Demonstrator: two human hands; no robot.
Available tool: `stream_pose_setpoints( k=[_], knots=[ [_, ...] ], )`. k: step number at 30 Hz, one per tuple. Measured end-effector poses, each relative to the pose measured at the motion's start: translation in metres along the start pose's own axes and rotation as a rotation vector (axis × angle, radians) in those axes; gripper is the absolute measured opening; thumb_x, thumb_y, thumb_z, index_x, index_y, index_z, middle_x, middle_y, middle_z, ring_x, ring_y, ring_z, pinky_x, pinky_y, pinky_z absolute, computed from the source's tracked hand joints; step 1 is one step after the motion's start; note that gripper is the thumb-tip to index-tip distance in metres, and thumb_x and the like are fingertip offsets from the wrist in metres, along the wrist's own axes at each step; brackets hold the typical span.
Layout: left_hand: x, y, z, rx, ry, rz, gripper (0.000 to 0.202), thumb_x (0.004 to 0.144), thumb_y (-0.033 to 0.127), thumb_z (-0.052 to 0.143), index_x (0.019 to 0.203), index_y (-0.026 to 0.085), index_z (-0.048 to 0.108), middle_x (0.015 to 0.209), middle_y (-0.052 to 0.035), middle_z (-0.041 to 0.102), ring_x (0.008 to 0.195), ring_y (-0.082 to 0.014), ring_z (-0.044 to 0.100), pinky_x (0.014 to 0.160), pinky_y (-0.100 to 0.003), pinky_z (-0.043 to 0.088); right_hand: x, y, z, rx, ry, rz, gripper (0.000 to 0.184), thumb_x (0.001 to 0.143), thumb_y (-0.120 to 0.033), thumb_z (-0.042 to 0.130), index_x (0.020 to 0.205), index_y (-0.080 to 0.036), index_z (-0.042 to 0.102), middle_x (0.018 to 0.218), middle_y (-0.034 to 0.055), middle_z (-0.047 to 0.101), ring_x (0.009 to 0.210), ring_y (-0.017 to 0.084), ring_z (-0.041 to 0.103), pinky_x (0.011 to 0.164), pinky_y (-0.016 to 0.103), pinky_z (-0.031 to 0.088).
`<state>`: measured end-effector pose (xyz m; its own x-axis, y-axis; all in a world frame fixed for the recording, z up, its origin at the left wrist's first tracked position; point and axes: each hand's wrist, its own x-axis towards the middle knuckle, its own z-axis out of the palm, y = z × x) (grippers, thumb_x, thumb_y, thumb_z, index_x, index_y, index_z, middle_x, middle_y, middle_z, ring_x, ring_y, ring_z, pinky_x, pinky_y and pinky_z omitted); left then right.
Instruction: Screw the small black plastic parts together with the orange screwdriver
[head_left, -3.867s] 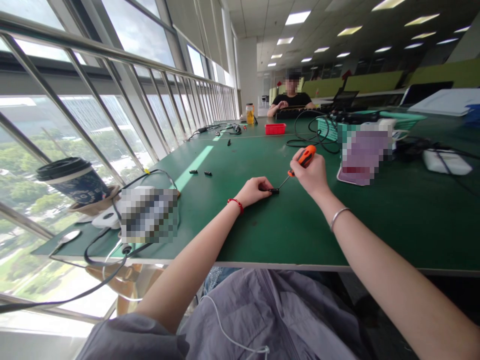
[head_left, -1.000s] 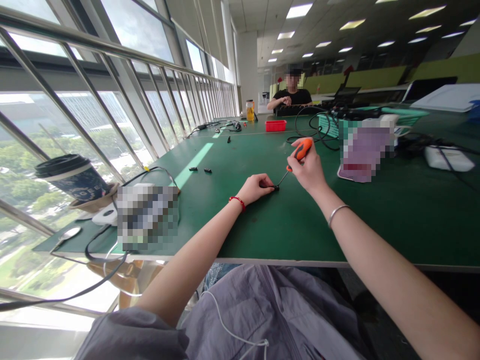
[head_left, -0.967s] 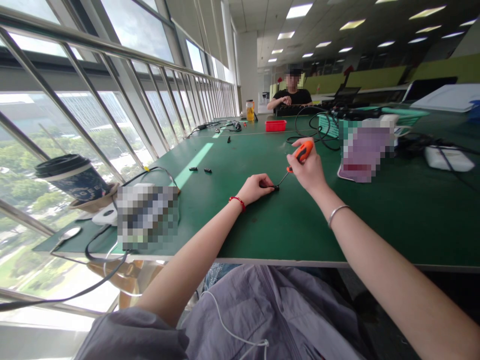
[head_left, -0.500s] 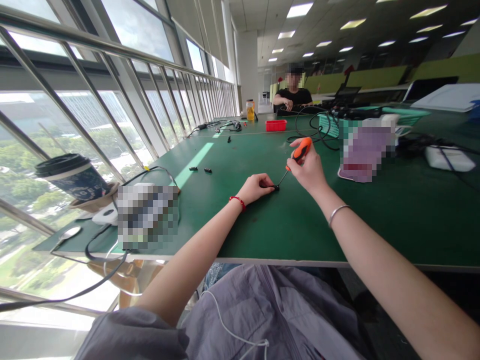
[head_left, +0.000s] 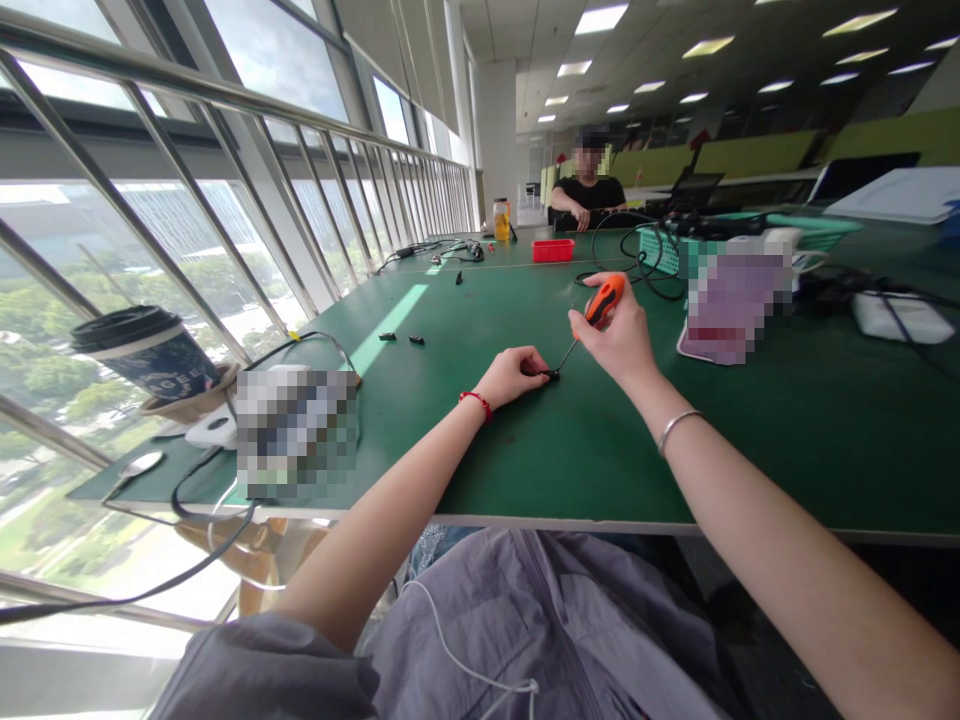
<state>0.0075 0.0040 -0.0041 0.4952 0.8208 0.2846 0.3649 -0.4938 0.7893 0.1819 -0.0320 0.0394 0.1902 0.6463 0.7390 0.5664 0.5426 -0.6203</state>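
In the middle of the green table [head_left: 600, 460], my left hand [head_left: 514, 375] pinches a small black part [head_left: 553, 375] against the surface. Its exact kind is too small to make out, and my fingers hide most of it. My right hand [head_left: 619, 330] is wrapped round the orange and black handle of a screwdriver [head_left: 606, 298]. The screwdriver slants down to the left, its thin shaft ending at the black part by my left fingertips. Two similar small black pieces, one [head_left: 387, 337] beside the other [head_left: 416, 341], lie to the left beyond my left hand.
A red tray [head_left: 553, 250] and a jar [head_left: 501, 220] stand farther back. At right are a teal basket [head_left: 658, 250], cables and a phone [head_left: 724, 310]. A lidded cup [head_left: 154, 350] stands by the left railing. A person [head_left: 589, 195] sits at the far end.
The fingers of my right hand have shifted slightly on the screwdriver handle, with the thumb lifted a little. My left hand and the black part stay in place.
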Motion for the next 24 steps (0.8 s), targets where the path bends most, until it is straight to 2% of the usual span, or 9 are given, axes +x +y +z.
stream_pose_setpoints(
  k=[4, 7, 12, 16, 21, 24],
  knots=[
    [0.0005, -0.0009, -0.0002, 0.004, 0.000, 0.008, 0.008, 0.068, 0.016, 0.067, 0.072, 0.012, 0.061, 0.072, -0.0025, 0.067, 0.067, -0.0110, 0.059, 0.068, -0.025, 0.049, 0.0002, -0.0042, -0.0015, -0.058, -0.020, 0.051, 0.030, 0.071, -0.039, 0.065, 0.094, -0.022, 0.057, 0.055, -0.0048, 0.049, 0.052, 0.016, 0.050, 0.058, 0.030, 0.042],
    [0.0002, -0.0004, -0.0004, -0.003, -0.003, 0.006, 0.007, 0.068, 0.015, 0.067, 0.071, 0.012, 0.061, 0.071, -0.0021, 0.066, 0.066, -0.0106, 0.058, 0.068, -0.025, 0.048, 0.0000, -0.0064, -0.0011, -0.001, -0.081, 0.073, 0.022, 0.072, -0.038, 0.063, 0.085, -0.022, 0.059, 0.052, -0.0056, 0.045, 0.049, 0.014, 0.048, 0.054, 0.028, 0.040],
    [-0.0004, 0.0010, -0.0006, -0.010, 0.002, 0.004, 0.007, 0.067, 0.015, 0.068, 0.070, 0.012, 0.061, 0.070, -0.0018, 0.066, 0.065, -0.0102, 0.058, 0.068, -0.024, 0.048, -0.0009, -0.0027, 0.0005, 0.010, -0.039, -0.020, 0.033, 0.068, -0.030, 0.064, 0.099, -0.023, 0.056, 0.066, -0.0030, 0.052, 0.055, 0.014, 0.051, 0.054, 0.028, 0.042],
    [0.0000, 0.0014, -0.0007, -0.001, 0.006, 0.007, 0.007, 0.068, 0.015, 0.068, 0.070, 0.012, 0.062, 0.070, -0.0016, 0.066, 0.065, -0.0102, 0.058, 0.067, -0.024, 0.048, -0.0010, -0.0010, -0.0002, -0.061, -0.030, -0.025, 0.037, 0.070, -0.032, 0.064, 0.105, -0.024, 0.053, 0.066, -0.0029, 0.054, 0.059, 0.016, 0.054, 0.059, 0.031, 0.045],
    [0.0006, 0.0012, -0.0008, -0.004, -0.003, 0.006, 0.007, 0.068, 0.015, 0.068, 0.071, 0.012, 0.062, 0.070, -0.0016, 0.065, 0.066, -0.0104, 0.058, 0.068, -0.025, 0.048, 0.0000, -0.0057, -0.0004, -0.075, -0.075, 0.059, 0.022, 0.072, -0.039, 0.063, 0.086, -0.023, 0.058, 0.056, -0.0046, 0.047, 0.055, 0.016, 0.051, 0.059, 0.030, 0.043],
    [0.0003, 0.0011, -0.0007, -0.008, -0.004, -0.008, 0.007, 0.069, 0.014, 0.067, 0.072, 0.011, 0.062, 0.072, -0.0025, 0.066, 0.067, -0.0108, 0.058, 0.070, -0.025, 0.049, -0.0004, -0.0057, 0.0007, -0.014, -0.089, 0.028, 0.021, 0.071, -0.034, 0.062, 0.088, -0.023, 0.057, 0.058, -0.0047, 0.046, 0.054, 0.014, 0.049, 0.057, 0.028, 0.043]
  ],
)
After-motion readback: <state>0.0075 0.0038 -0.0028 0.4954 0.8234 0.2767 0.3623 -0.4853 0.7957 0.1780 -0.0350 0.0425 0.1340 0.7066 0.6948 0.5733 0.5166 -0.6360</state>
